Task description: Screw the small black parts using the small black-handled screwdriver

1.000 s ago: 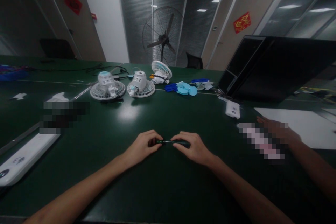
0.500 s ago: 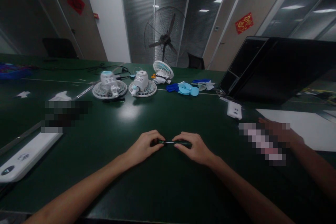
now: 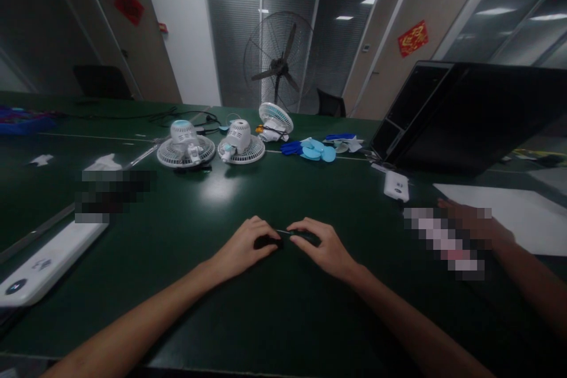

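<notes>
Near the middle of the green table [image 3: 186, 283], my left hand [image 3: 248, 243] has its thumb and fingers closed round a small black object [image 3: 269, 241]. Facing it, my right hand [image 3: 325, 246] grips the dark handle of a screwdriver-like tool [image 3: 310, 237]. The tool's thin metal shaft points left and passes near the fingertips of my left hand. Whether its tip touches the black object cannot be made out.
Small white fans [image 3: 186, 150] stand beyond my hands, with light blue fan blades [image 3: 316, 150] beside them. A large black monitor [image 3: 469, 118] is at right. Another person's hand [image 3: 482, 224] rests near a white sheet [image 3: 531, 218]. A long white device [image 3: 48, 263] lies left.
The right hand and tool have shifted slightly up and left, and the shaft now slants above the left fingertips. The black object in my left hand shows more.
</notes>
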The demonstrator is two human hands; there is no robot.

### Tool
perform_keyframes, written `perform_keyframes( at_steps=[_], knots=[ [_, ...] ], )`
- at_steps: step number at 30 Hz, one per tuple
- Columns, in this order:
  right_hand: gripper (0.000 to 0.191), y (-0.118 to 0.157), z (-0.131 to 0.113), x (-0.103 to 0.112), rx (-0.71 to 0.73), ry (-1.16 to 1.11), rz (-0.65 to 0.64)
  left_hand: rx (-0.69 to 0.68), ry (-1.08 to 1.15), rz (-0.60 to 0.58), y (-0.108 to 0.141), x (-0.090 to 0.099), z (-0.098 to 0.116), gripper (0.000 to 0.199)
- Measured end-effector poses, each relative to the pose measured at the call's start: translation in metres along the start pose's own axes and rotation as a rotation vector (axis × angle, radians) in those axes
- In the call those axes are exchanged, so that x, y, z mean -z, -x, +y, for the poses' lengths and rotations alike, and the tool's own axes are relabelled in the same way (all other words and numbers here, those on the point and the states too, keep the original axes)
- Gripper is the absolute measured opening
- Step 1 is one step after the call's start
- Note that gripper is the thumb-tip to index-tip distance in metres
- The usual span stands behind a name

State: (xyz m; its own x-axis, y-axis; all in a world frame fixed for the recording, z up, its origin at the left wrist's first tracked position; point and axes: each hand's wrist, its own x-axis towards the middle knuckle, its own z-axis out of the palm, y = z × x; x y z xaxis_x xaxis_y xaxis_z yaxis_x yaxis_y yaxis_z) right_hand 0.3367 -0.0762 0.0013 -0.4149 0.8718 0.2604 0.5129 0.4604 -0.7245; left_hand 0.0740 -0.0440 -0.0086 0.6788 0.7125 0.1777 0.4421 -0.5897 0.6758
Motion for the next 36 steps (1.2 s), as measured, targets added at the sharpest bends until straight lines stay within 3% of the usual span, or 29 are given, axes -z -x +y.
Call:
perform_keyframes(
  at_steps=[5,9,12,17,20,30,36],
  knots=[
    [0.022,0.005,0.009,0.012,-0.065,-0.004,0.069,0.007,-0.009,-0.048,0.013,0.007,-0.005,0.026],
    [0.021,0.006,0.01,0.013,-0.071,-0.017,0.053,-0.006,0.028,-0.072,0.026,0.03,-0.022,0.03],
    [0.022,0.006,0.01,0.012,-0.075,-0.022,0.034,0.033,-0.039,-0.004,0.034,0.061,-0.053,0.032],
    [0.022,0.007,0.011,0.012,-0.083,-0.029,0.02,0.27,-0.205,0.242,0.052,0.121,-0.123,0.042],
    [0.022,0.006,0.011,0.013,-0.087,-0.023,0.013,0.373,-0.248,0.348,0.062,0.14,-0.147,0.054],
    [0.024,0.007,0.012,0.013,-0.09,-0.02,0.019,0.479,-0.23,0.381,0.081,0.152,-0.153,0.081],
    [0.023,0.006,0.011,0.013,-0.084,-0.028,0.026,0.481,-0.333,0.315,0.096,0.165,-0.163,0.079]
  ],
)
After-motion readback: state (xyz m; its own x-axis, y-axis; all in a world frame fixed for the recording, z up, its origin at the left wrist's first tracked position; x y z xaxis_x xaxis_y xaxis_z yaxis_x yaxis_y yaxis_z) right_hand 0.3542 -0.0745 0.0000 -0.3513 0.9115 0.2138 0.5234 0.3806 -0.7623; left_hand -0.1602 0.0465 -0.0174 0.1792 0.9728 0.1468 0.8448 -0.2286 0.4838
